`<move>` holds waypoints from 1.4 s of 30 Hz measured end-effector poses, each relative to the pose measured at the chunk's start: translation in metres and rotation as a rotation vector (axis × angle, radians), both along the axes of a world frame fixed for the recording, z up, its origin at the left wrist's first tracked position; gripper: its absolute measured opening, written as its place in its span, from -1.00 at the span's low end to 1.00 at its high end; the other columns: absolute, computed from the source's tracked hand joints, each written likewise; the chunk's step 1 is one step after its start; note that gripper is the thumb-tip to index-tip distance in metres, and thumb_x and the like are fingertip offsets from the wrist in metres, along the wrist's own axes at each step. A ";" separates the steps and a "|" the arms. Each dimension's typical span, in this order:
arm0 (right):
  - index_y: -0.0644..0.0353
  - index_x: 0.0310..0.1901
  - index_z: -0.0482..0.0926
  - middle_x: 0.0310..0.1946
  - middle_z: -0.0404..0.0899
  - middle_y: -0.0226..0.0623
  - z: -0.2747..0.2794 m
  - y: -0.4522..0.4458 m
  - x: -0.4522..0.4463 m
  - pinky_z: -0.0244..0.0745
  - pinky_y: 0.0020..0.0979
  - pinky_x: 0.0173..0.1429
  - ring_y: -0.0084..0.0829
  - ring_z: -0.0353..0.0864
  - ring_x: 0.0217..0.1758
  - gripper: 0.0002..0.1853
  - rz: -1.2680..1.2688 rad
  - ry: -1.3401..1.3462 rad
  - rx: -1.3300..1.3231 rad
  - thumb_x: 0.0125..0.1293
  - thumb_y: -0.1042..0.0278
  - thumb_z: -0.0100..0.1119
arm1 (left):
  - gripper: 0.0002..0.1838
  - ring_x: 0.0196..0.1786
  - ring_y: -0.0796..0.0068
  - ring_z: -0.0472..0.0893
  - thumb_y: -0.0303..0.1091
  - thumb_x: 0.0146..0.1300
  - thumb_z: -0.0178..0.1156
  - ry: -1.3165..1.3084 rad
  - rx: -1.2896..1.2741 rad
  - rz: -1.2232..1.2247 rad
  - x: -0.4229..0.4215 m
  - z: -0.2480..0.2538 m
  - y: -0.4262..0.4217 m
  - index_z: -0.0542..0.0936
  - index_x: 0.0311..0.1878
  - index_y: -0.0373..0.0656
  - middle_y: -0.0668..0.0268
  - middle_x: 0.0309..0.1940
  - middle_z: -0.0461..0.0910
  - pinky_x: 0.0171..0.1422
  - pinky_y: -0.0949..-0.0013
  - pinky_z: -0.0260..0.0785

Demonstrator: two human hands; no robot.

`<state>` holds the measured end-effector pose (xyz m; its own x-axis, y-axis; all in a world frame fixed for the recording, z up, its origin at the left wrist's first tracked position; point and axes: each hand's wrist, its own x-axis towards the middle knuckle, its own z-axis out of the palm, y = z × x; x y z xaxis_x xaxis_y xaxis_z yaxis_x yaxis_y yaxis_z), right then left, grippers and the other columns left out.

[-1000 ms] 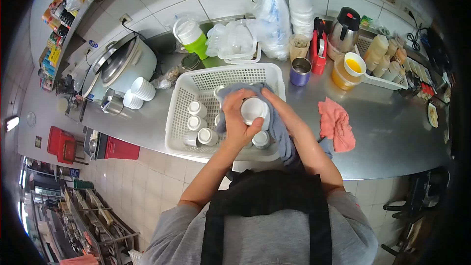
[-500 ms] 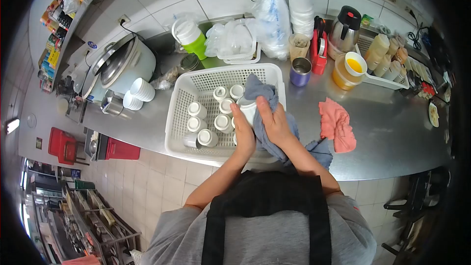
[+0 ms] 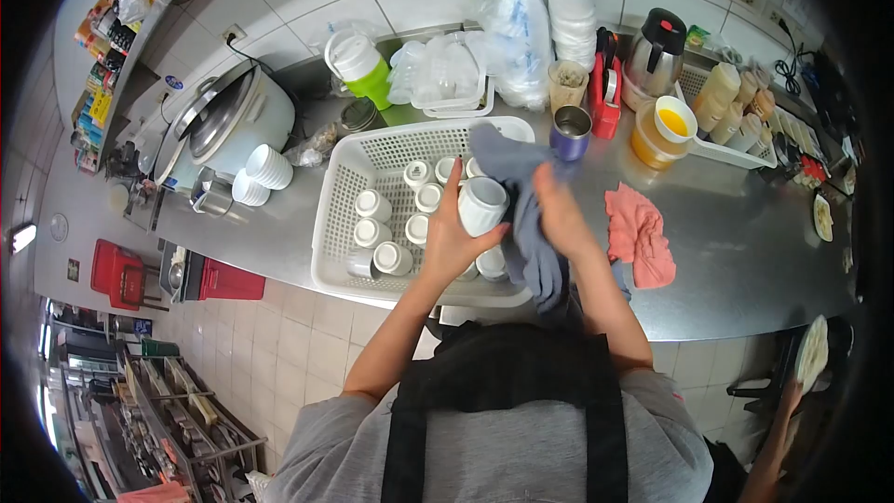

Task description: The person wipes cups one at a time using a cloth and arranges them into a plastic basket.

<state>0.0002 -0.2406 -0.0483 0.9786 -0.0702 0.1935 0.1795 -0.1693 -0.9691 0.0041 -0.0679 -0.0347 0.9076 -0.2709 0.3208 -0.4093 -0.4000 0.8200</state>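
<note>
My left hand (image 3: pixel 453 240) is wrapped round a white cup (image 3: pixel 483 209), tilted with its mouth facing up toward me, above the basket. Just to the right, my right hand (image 3: pixel 564 217) grips a blue-grey cloth (image 3: pixel 529 242) that hangs down past the basket's front edge; this hand and the cloth's top are a little blurred. Below the hands stands a white perforated basket (image 3: pixel 328 224). Several white cups (image 3: pixel 393 259) sit in it, mostly bottom up, and a metallic-looking cup (image 3: pixel 362 265) lies at its front left.
A pink cloth (image 3: pixel 641 235) lies on the steel counter (image 3: pixel 726 261) at right. Behind are a purple tumbler (image 3: pixel 570 134), a thermos jug (image 3: pixel 656 56) and a tub of orange liquid (image 3: pixel 657 151). Stacked cups (image 3: pixel 269 169) stand left. A person's arm (image 3: pixel 775 442) holds a plate (image 3: pixel 813 354) at lower right.
The cloth has come away from the cup, and my right hand has moved right with it. The cup now shows in my left hand. Another person's arm with a plate has appeared at lower right.
</note>
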 end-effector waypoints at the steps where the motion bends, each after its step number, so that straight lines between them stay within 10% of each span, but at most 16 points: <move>1: 0.43 0.02 0.47 0.01 0.45 0.03 0.005 0.009 -0.005 0.32 -0.23 0.14 -0.05 0.45 0.05 -0.36 0.086 -0.169 -0.113 0.36 -0.16 -0.02 | -0.02 -0.02 0.06 0.64 -0.32 -0.07 0.45 -0.058 0.094 -0.003 0.003 -0.007 0.000 0.12 0.40 -0.35 -0.11 0.00 0.56 0.03 0.20 0.49; 4: 0.42 0.10 0.44 -0.12 0.56 0.02 0.028 0.025 -0.011 0.35 -0.24 0.13 -0.19 0.56 -0.04 -0.56 0.080 -0.456 -0.444 0.42 0.16 -0.04 | -0.09 0.03 0.04 0.62 -0.36 -0.03 0.40 -0.086 0.196 -0.125 0.004 -0.027 0.002 0.12 0.35 -0.37 -0.11 0.01 0.56 0.06 0.19 0.45; 11: 0.41 0.08 0.44 -0.13 0.54 0.01 0.001 0.030 -0.005 0.35 -0.24 0.15 -0.06 0.52 -0.01 -0.58 -0.055 -0.033 0.146 0.39 0.19 -0.02 | 0.41 0.18 -0.11 0.51 -0.26 -0.02 0.48 -0.252 0.152 -0.068 -0.017 -0.025 -0.009 -0.61 0.41 -0.32 -0.19 0.13 0.48 0.24 0.16 0.36; 20: 0.28 0.13 0.49 0.02 0.57 -0.23 -0.024 -0.003 -0.003 0.35 -0.34 0.22 -0.35 0.55 0.05 -0.50 -0.058 0.461 0.718 0.36 0.02 0.07 | -0.05 0.29 0.03 0.36 -0.17 0.01 0.44 0.020 -0.324 0.308 0.036 -0.046 0.051 0.15 0.36 -0.39 -0.10 0.27 0.29 0.35 0.18 0.20; 25: 0.21 0.24 0.42 0.17 0.50 -0.22 -0.023 -0.062 -0.016 0.38 -0.25 0.30 -0.27 0.52 0.15 -0.46 0.195 0.178 1.399 0.36 0.00 0.06 | -0.19 0.19 0.03 0.42 -0.09 -0.06 0.47 -0.057 0.041 0.531 0.114 -0.041 0.119 0.37 0.19 -0.35 -0.07 0.11 0.39 0.31 0.16 0.24; 37: 0.18 -0.01 0.56 -0.08 0.63 -0.26 -0.054 -0.072 -0.040 0.48 -0.29 0.17 -0.33 0.60 0.03 -0.66 0.036 0.173 1.457 0.38 0.12 0.01 | -0.05 0.15 -0.04 0.50 -0.21 -0.29 0.56 0.088 0.643 0.320 0.173 -0.135 0.153 0.35 0.25 -0.24 -0.09 0.13 0.45 0.21 0.13 0.40; 42: 0.24 0.04 0.56 0.02 0.61 -0.21 -0.068 -0.088 -0.032 0.38 -0.23 0.29 -0.25 0.55 0.14 -0.59 0.061 0.086 1.484 0.39 0.09 -0.05 | -0.03 0.17 -0.10 0.50 -0.14 -0.22 0.54 0.230 0.964 0.335 0.141 -0.096 0.166 0.30 0.30 -0.22 -0.11 0.19 0.41 0.21 0.10 0.40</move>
